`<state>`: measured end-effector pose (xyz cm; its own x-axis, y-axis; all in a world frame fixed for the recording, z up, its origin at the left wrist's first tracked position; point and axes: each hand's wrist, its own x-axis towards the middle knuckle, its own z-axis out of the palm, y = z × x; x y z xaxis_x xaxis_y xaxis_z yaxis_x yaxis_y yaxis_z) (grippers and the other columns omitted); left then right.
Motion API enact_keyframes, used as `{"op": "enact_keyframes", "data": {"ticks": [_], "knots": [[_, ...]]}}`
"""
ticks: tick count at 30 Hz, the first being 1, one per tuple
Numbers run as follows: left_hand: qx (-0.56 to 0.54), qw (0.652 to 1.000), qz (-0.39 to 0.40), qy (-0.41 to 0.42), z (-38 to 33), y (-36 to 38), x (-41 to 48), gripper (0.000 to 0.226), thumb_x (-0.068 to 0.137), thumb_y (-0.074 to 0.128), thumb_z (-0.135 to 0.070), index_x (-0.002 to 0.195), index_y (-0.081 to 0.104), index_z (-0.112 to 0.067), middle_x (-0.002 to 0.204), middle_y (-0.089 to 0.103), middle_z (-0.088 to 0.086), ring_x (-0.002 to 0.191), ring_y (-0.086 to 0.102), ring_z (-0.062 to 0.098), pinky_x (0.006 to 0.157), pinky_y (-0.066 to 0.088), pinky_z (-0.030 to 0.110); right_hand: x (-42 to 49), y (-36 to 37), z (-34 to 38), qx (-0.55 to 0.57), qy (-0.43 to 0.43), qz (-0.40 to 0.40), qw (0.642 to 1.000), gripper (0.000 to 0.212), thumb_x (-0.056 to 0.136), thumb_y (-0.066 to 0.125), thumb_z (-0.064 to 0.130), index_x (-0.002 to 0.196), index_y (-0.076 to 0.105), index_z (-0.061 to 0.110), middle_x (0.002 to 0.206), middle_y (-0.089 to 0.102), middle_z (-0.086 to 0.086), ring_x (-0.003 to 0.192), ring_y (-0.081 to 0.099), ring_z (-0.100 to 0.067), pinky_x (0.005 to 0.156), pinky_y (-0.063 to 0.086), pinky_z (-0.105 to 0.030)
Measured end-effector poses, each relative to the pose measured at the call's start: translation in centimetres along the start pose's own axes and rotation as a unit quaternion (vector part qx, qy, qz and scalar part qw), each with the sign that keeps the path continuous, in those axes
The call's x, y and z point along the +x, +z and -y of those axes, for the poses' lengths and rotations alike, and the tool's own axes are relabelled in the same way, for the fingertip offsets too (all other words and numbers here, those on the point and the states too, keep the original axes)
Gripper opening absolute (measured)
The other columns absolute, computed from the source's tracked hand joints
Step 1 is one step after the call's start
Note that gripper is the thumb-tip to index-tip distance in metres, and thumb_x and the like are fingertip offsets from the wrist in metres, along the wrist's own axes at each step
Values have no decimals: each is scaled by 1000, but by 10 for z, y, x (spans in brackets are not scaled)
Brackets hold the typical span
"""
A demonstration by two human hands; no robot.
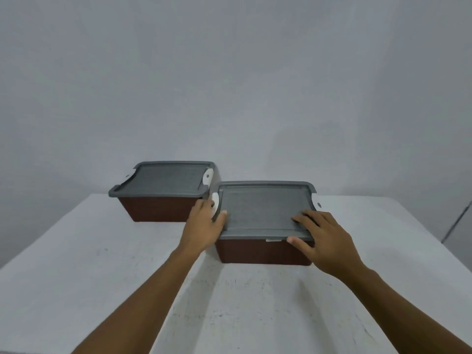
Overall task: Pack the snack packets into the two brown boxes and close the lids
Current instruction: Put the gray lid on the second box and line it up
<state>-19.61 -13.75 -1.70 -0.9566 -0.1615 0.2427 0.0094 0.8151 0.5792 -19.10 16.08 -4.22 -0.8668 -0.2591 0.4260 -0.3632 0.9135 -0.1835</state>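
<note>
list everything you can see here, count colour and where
boxes: two, brown, on the table; far box at left, near box right of centre
lids: two, grey, one on each box; far lid, near lid
clips: white, at the lid ends; clearest are the far clip on the far lid's right end and the near clip on the near lid's left end
snack packets: none visible
table: one, white, speckled, under both boxes
wall: plain grey, behind
left hand: grips the near lid's left end, thumb on top
right hand: fingers flat on the near lid's front right corner
</note>
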Motion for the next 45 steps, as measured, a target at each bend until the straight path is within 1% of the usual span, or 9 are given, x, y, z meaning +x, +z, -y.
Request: {"op": "enact_keyframes", "data": {"ticks": [5,10,15,19,25,29,33,38,45], "knots": [[104,988,-30,109,0,4,-17,89,85,17,-78,138,47,-14,142,46,3,130,43,20,110,33,39,4,3,-2,-1,-3,-9,1000,72,84,22,79,129,55,34,136,53,7,123,49,-18,94,51,-38],[205,965,-57,155,-3,-3,-8,95,79,13,-86,116,63,-15,121,64,1,110,58,19,98,43,33,7,5,-3,20,0,-18,1000,73,82,25,80,125,59,32,133,56,6,120,51,-19,93,48,-38],[248,951,-2,186,9,5,-10,110,68,18,-97,141,47,-20,152,40,5,141,35,24,118,10,39,12,8,-3,34,6,-40,999,78,77,30,84,121,63,29,128,60,4,114,55,-21,91,50,-42],[233,957,-21,173,13,10,-1,108,67,17,-98,135,53,-22,150,43,3,141,36,22,121,7,40,22,10,-9,29,-1,-20,999,82,73,32,88,124,59,30,132,57,6,117,53,-20,92,50,-41],[289,936,-32,197,14,5,20,98,73,18,-94,124,62,-24,140,54,0,136,43,20,118,1,60,39,18,-4,13,3,-26,1000,79,74,30,87,122,59,31,129,58,7,114,54,-19,89,52,-41],[356,917,-12,179,18,0,39,103,72,3,-94,136,51,-31,153,38,-2,147,23,21,110,-10,69,60,24,0,0,4,-14,1000,79,74,27,87,122,56,32,129,57,7,114,53,-18,88,51,-41],[332,933,46,133,21,-1,62,101,69,0,-93,149,28,-36,163,13,-3,150,4,19,107,-15,72,83,30,4,-34,19,27,999,83,73,17,88,127,50,35,135,51,8,122,48,-20,98,43,-52],[326,933,91,124,27,-1,87,100,68,0,-91,152,18,-38,164,4,-5,151,-1,20,105,-18,71,112,30,2,-70,51,133,987,72,81,29,81,144,28,47,155,26,13,143,22,-16,109,20,-64],[338,917,121,175,45,-10,112,101,66,-5,-92,152,13,-43,164,2,-9,151,-1,16,104,-19,72,124,31,1,-82,34,138,986,74,80,24,81,145,24,46,155,25,10,142,21,-18,112,20,-60]]}}
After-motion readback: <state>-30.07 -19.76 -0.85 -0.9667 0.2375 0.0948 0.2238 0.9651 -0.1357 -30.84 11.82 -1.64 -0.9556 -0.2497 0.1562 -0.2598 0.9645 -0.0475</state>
